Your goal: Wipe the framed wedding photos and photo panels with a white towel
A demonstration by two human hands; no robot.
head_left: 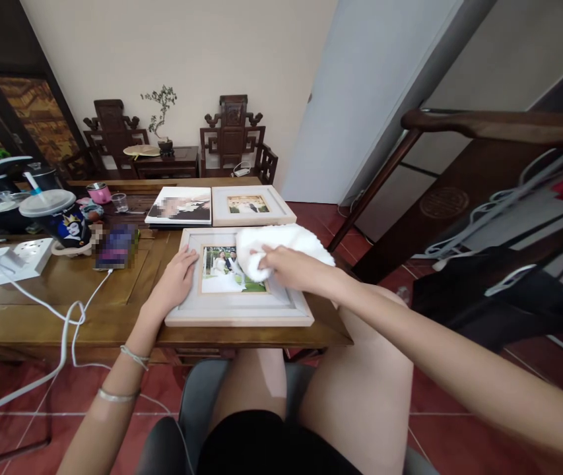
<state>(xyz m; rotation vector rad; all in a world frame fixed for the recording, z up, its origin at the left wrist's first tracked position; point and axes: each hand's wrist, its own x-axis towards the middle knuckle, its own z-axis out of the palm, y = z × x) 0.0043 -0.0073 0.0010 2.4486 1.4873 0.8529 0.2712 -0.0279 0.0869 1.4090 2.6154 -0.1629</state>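
Note:
A pale wooden picture frame [239,318] with a photo of a couple lies flat near the table's front edge. My left hand [178,276] holds the frame's left side, fingers curled over its border. My right hand [294,266] is closed on a fluffy white cloth [305,239], pressed against the photo's right part and the frame's upper right. The cloth hides part of the picture and spreads past the frame's right edge. Right behind lie a second framed photo [222,208] and a photo album [185,198], side by side.
A phone [117,247] on a white cable, a power strip [26,260] and a lidded cup [63,221] stand to the left on the wooden table [147,290]. A pink cup [98,192] and a small glass [119,202] are farther back. A wooden rack [489,125] rises at right.

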